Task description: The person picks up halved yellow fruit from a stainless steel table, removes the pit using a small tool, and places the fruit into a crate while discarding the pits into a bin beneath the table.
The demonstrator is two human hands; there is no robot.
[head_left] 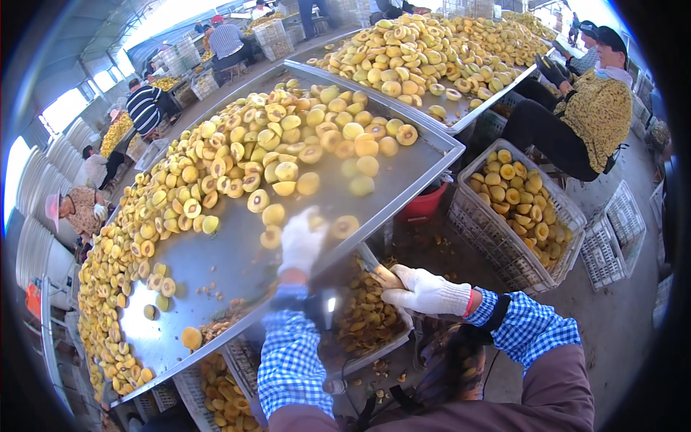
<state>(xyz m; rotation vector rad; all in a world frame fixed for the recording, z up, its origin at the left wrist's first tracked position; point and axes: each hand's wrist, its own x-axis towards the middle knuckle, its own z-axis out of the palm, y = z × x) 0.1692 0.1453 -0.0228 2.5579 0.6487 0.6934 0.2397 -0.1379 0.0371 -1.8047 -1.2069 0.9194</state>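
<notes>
My left hand, in a white glove, is over the metal table near its front edge, close to a few halved apricots. Motion smears its fingers, so I cannot make out whether it holds anything. My right hand, also gloved in white, is closed around the wooden handle of a tool. A pale flat part extends from the handle toward the table edge; its exact kind is unclear. Yellow apricot halves, several with brown centres showing, are heaped along the table's far and left sides.
Below the table edge sits a crate of apricot pieces. A white plastic crate full of halves stands to the right, near a red bucket. Another heaped table adjoins at the back. A seated person works at right.
</notes>
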